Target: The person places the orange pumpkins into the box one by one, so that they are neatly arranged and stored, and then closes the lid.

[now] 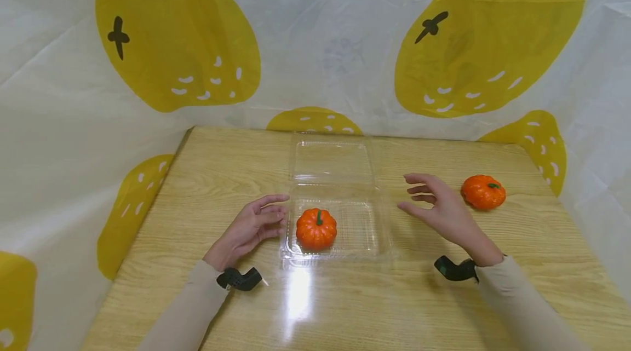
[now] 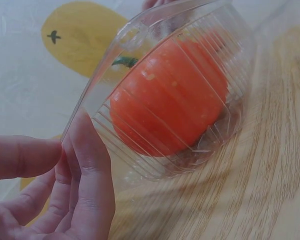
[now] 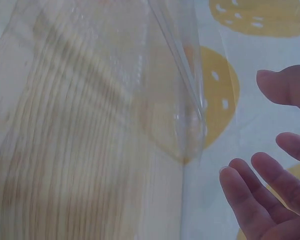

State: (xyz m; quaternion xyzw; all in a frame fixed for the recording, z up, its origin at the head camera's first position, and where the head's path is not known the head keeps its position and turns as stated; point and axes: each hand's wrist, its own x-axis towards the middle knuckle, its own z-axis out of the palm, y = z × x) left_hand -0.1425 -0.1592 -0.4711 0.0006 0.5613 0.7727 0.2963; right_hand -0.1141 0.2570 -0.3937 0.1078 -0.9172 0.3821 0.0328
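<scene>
Left hand [image 1: 250,229]: grip clamped, thumb and fingers pinching the left rim of a clear plastic container [image 1: 356,229], as the left wrist view shows. Right hand [image 1: 440,209]: grip apart, thumb and fingers spread with nothing between them, located to the right of the container and not touching it. The container sits on the table [image 1: 384,307], its lid [image 1: 332,159] folded back on the far side. Inside the base, in the left part, rests 1 orange pumpkin [image 1: 316,229], upright, green stem on top; the ribbed wall stands between it and the left hand. A second pumpkin [image 1: 483,192] of like colour lies on the table beyond the right hand, outside the container. Each wrist carries a black device [image 1: 455,269], and both sleeves [image 1: 189,301] are beige. The table surface is wood-grained. Behind it hangs a white sheet [image 1: 320,28] printed with large yellow fruit shapes [image 1: 172,39].
</scene>
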